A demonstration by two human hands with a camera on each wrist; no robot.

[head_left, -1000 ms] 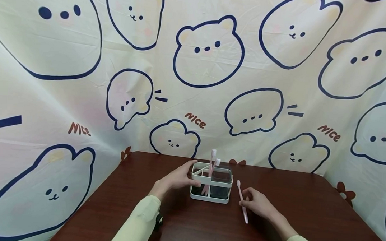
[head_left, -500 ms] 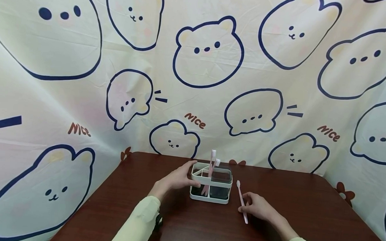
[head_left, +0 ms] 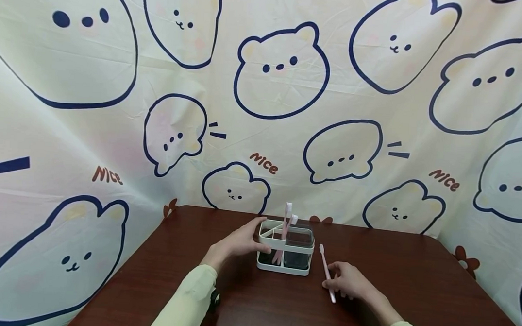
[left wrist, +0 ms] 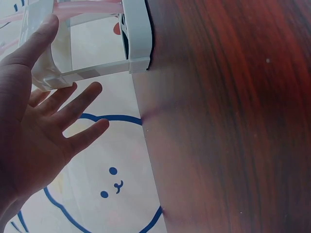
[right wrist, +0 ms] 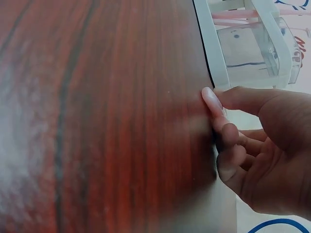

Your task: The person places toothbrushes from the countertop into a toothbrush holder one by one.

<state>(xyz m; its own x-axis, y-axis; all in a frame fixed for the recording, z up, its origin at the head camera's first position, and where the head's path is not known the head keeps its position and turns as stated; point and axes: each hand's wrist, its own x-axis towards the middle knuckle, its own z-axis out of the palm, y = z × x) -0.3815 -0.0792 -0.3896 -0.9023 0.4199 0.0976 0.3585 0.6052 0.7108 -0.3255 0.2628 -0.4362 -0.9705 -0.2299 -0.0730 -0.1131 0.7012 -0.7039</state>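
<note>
A white toothbrush holder with divided slots stands on the brown table. My left hand holds its left end, thumb on the near side and fingers round the far side; the lower fingers are spread in the left wrist view. Two pink toothbrushes stand in the holder, bristles up. To the right of it, my right hand pinches another pink toothbrush by the handle between thumb and fingers. Its head points away from me, and its handle end shows at the fingertips in the right wrist view.
A clear cup sits in the right part of the holder. The brown wooden table reaches back to a pale cloth backdrop with cartoon animal outlines.
My right hand has shifted slightly toward me along the toothbrush handle. The brush head has moved a touch to the left. My left hand and the holder have stayed put.
</note>
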